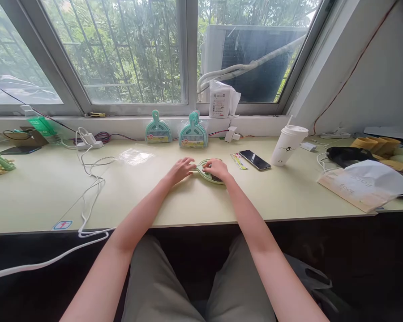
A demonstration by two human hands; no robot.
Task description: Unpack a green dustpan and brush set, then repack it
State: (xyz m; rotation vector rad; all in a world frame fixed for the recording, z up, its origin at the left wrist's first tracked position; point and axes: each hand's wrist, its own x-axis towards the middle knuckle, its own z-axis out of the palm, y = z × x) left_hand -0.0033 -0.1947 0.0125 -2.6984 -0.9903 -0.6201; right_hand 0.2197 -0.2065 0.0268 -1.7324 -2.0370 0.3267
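A green dustpan-and-brush set [208, 175] lies flat on the pale table [188, 208], its handle pointing left. My left hand [182, 170] is at the handle end, fingers curved around it. Over the pan rests my right hand [216, 169], its fingers bent onto the set and partly hiding it. Just to the right lie a colourful label strip [238, 161] and a black phone [255, 160]. Left of my hands is a crumpled clear plastic wrapper [136, 156].
Wrapped green dustpan sets [158, 127] [193, 130] lean against the window ledge. A white cup [289, 145] with a straw stands right of the phone. White cables [93, 179] cross the left side; a paper bag [366, 185] lies far right.
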